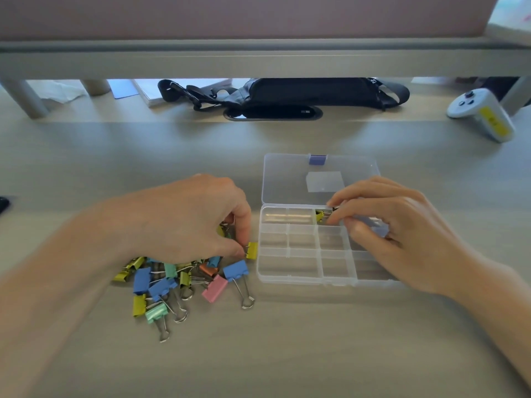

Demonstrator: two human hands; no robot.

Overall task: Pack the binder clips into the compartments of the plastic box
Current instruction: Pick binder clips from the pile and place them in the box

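A clear plastic box [287, 278] with several compartments lies open on the desk, its lid [290, 179] folded back. My right hand [385, 225] pinches a yellow binder clip [321, 216] over a far-row compartment. Left of the box, my left hand [186, 222] pinches another yellow binder clip [252, 250] just beside the box's left wall. A pile of binder clips [172, 282] in blue, green, yellow, pink and orange lies under and in front of my left hand.
A black bag [287, 94] lies at the back under a monitor shelf [258, 58]. A white controller [482, 113] with a yellow label rests at the back right. Papers [149, 90] sit at the back left.
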